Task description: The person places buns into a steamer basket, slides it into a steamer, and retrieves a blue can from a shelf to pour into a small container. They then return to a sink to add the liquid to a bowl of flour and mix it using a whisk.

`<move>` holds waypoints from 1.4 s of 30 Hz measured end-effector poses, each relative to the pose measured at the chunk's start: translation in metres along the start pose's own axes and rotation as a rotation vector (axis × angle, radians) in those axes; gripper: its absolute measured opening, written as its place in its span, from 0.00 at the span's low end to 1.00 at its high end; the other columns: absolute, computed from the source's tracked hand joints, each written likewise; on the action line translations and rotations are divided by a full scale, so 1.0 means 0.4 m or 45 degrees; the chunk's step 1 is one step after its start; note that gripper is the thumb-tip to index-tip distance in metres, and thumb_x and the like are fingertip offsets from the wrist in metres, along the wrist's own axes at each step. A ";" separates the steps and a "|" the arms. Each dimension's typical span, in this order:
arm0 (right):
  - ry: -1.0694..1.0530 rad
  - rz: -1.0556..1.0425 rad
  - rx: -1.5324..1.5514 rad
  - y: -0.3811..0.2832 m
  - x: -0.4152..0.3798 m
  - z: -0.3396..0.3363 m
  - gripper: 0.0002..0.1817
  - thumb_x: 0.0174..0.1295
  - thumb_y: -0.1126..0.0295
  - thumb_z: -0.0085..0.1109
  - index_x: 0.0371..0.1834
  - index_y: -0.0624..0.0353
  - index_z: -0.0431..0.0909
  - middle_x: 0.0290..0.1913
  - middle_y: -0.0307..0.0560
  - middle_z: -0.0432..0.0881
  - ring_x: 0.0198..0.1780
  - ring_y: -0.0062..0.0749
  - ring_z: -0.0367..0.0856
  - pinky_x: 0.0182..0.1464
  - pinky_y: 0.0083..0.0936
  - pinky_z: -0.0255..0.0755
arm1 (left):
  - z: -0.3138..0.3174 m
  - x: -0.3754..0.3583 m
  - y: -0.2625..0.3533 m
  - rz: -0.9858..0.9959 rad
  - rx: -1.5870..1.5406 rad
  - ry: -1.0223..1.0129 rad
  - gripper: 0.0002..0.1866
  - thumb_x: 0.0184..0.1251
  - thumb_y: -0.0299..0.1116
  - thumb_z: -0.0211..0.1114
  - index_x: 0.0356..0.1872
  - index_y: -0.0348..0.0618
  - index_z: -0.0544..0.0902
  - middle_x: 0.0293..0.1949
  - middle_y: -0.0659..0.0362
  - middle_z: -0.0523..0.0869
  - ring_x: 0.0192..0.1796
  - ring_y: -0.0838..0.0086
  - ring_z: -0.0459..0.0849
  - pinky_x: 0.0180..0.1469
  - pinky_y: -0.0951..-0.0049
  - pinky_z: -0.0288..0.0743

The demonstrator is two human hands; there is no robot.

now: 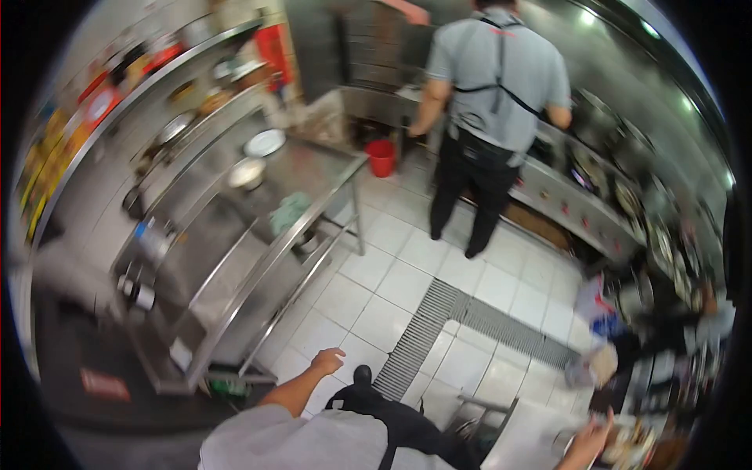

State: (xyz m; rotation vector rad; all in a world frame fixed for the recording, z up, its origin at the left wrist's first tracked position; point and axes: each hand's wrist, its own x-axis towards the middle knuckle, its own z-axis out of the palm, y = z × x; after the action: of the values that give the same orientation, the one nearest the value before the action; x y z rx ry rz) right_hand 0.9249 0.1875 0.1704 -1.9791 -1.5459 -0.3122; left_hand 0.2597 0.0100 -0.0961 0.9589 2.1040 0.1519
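Observation:
My left hand hangs over the tiled floor beside my body, its fingers loosely bent and nothing in them. At the lower right my right hand reaches out with fingers apart. Its fingertips are right at a container of food pieces on the counter, and the hand looks empty. A pale board-like surface lies between that hand and my dark apron.
A person in grey shirt and dark apron stands facing the stove. A steel sink table holds a white plate, a bowl and a green cloth. A red bucket and floor grate lie ahead.

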 end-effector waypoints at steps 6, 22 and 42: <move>-0.391 0.145 -0.069 -0.465 -0.160 0.022 0.10 0.58 0.73 0.56 0.40 0.51 0.85 0.38 0.49 0.84 0.40 0.49 0.82 0.44 0.39 0.76 | -0.094 0.220 -0.162 -0.116 -0.617 0.032 0.18 0.49 0.23 0.69 0.45 0.47 0.83 0.24 0.57 0.85 0.21 0.72 0.83 0.16 0.71 0.69; -0.548 0.396 -0.037 -0.509 -0.061 0.221 0.09 0.57 0.61 0.64 0.31 0.54 0.85 0.32 0.49 0.85 0.35 0.47 0.84 0.39 0.41 0.77 | -0.116 0.302 0.160 -0.042 -0.047 -0.120 0.23 0.46 0.20 0.73 0.47 0.50 0.81 0.26 0.57 0.83 0.22 0.70 0.80 0.19 0.69 0.71; -0.441 0.360 0.362 -0.098 0.562 0.602 0.07 0.58 0.75 0.56 0.37 0.58 0.84 0.33 0.53 0.85 0.37 0.49 0.84 0.41 0.38 0.75 | 0.050 0.709 0.958 0.140 0.278 -0.224 0.17 0.56 0.42 0.69 0.48 0.53 0.85 0.31 0.56 0.87 0.32 0.66 0.86 0.40 0.65 0.80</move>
State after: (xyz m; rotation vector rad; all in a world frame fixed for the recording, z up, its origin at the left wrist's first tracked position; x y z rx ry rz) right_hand 0.9118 0.5136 0.1106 -2.0562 -1.3881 0.3646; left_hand 0.3862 0.4688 -0.1311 1.1734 1.9340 -0.1063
